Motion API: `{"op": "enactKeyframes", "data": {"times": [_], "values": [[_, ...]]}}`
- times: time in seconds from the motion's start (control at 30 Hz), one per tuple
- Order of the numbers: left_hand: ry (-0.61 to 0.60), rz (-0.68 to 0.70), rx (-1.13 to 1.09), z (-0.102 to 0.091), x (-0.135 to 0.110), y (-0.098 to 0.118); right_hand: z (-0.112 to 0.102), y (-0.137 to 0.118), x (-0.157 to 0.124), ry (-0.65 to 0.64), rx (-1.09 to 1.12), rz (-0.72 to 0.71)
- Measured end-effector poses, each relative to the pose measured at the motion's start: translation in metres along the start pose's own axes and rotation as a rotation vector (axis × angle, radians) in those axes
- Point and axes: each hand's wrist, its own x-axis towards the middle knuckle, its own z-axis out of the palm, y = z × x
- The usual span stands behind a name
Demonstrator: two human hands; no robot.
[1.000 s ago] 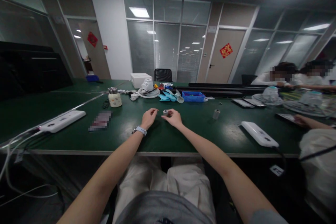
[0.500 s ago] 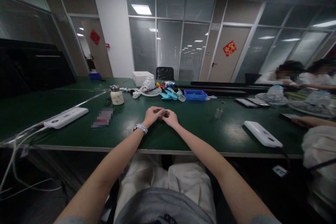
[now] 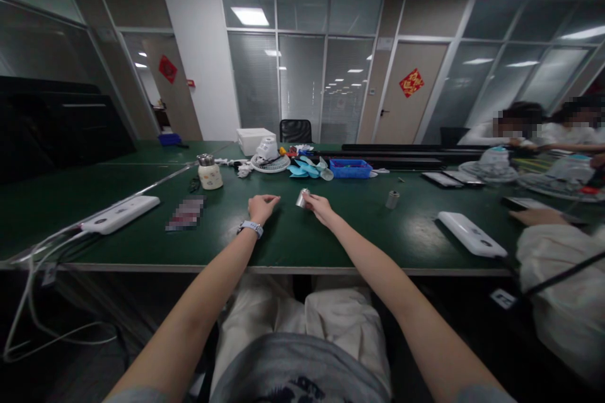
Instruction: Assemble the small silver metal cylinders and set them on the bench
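My right hand point(image 3: 319, 209) grips a small silver metal cylinder point(image 3: 302, 198), tilted over the middle of the green table point(image 3: 350, 245). Thumb and fingers hold it from the right side. Apart from it, on the left, my left hand point(image 3: 262, 207) has its fingertips pinched together; whatever is between them is too small to make out. A watch point(image 3: 252, 227) is on the left wrist. A second metal cylinder point(image 3: 392, 199), similar in size, stands upright on the table to the right of my right hand.
Farther back are a white fan part with a grille point(image 3: 270, 162), blue fan blades point(image 3: 307, 167) and a blue tray point(image 3: 350, 169). A cream bottle point(image 3: 210, 175) and a white power strip point(image 3: 121, 213) lie leftward. Another white device point(image 3: 471, 234) and a co-worker's sleeve point(image 3: 562, 252) are right.
My hands were together around a small object; now they are apart. The metal cylinder has stayed in my right hand, while my left hand has drawn away to the left.
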Motion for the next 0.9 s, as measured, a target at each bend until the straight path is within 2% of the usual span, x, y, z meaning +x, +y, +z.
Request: {"op": "enactKeyframes", "data": {"times": [0.17, 0.4, 0.6, 0.9], "values": [[-0.026, 0.01, 0.105, 0.002, -0.005, 0.001, -0.012, -0.015, -0.003, -0.062, 0.25, 0.183], [-0.063, 0.021, 0.175, 0.0, -0.008, 0.004, -0.015, -0.022, -0.01, -0.066, 0.363, 0.258], [-0.058, 0.013, 0.249, 0.0, -0.009, 0.005, -0.016, -0.024, -0.012, -0.075, 0.623, 0.42], [-0.05, 0.015, 0.25, 0.001, -0.008, 0.004, -0.018, -0.024, -0.013, -0.077, 0.651, 0.47]]}}
